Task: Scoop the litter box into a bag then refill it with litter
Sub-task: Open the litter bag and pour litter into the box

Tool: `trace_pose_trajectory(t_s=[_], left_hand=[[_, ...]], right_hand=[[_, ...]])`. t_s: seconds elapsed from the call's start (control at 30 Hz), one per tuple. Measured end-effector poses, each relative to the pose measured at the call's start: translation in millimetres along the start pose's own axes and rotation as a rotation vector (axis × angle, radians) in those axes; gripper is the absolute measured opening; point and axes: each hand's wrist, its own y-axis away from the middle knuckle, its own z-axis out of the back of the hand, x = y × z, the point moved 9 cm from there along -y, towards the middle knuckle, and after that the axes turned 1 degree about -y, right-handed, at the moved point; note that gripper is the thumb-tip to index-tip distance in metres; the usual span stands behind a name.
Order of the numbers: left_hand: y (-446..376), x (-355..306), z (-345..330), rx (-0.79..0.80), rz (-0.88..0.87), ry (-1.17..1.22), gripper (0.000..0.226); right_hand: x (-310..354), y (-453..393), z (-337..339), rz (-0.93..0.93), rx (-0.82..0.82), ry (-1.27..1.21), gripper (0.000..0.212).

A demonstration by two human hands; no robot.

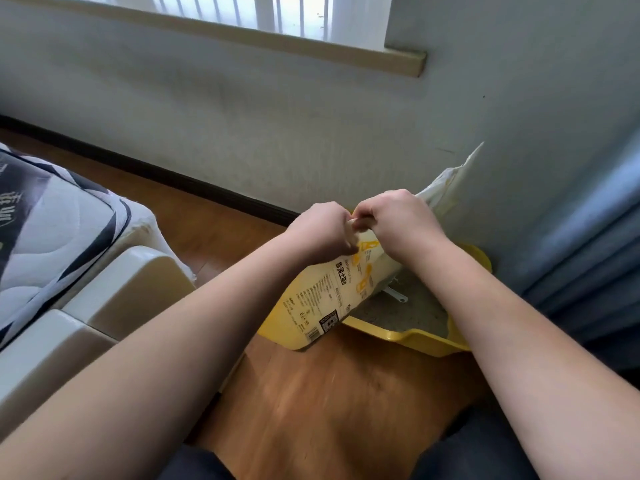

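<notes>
A yellow and cream litter bag (332, 296) stands tilted on the front left rim of the yellow litter box (426, 337), which sits in the corner by the wall. My left hand (322, 233) and my right hand (398, 220) both pinch the bag's top edge, close together. Grey litter (412, 310) fills the box, and a grey scoop handle (396, 295) pokes out from behind the bag. A white plastic bag (446, 185) rises behind my right hand against the wall.
A mattress with a black and white cover (48, 223) on a cream frame (114, 299) lies at the left. Wooden floor (329, 393) spreads in front of the box. A blue curtain (588, 244) hangs at the right, under a window sill (398, 60).
</notes>
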Motion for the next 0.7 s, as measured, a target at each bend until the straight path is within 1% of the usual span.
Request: trace_pose_trajectory(t_s=[0.1,0.2,0.23,0.33,0.4,0.47,0.57,0.7], left_hand=[[-1.4,-2.1,8.7,-0.076,0.038,0.02,0.007],[2.7,-0.6,10.6,-0.111,0.025,0.031,0.006],[4.6,1.5,10.0,-0.113,0.02,0.035,0.006],[10.5,13.2,5.0,-0.112,0.008,0.074,0.004],[15.7,22.0,1.2,-0.12,0.003,0.093,0.007],[20.9,29.9,-3.8,-0.131,0.002,0.1,0.013],[27.1,39.3,-11.0,-0.126,0.023,0.096,0.02],[31.0,46.0,-13.6,-0.073,0.026,0.104,0.02]], right_hand=[[-8.2,-1.2,-1.7,-0.036,-0.007,-0.066,0.018],[-10.2,-3.3,6.7,-0.018,-0.019,-0.139,0.009],[-10.4,-3.8,11.5,0.007,-0.022,-0.143,0.007],[-23.0,-5.1,19.7,0.038,-0.012,-0.05,0.014],[-39.3,-5.9,18.6,-0.008,0.003,0.02,0.017],[-47.8,-5.7,19.7,-0.041,-0.016,0.067,0.015],[-40.7,-4.5,21.3,0.002,-0.035,0.071,0.008],[-18.1,-1.7,23.5,0.1,-0.068,0.058,0.008]])
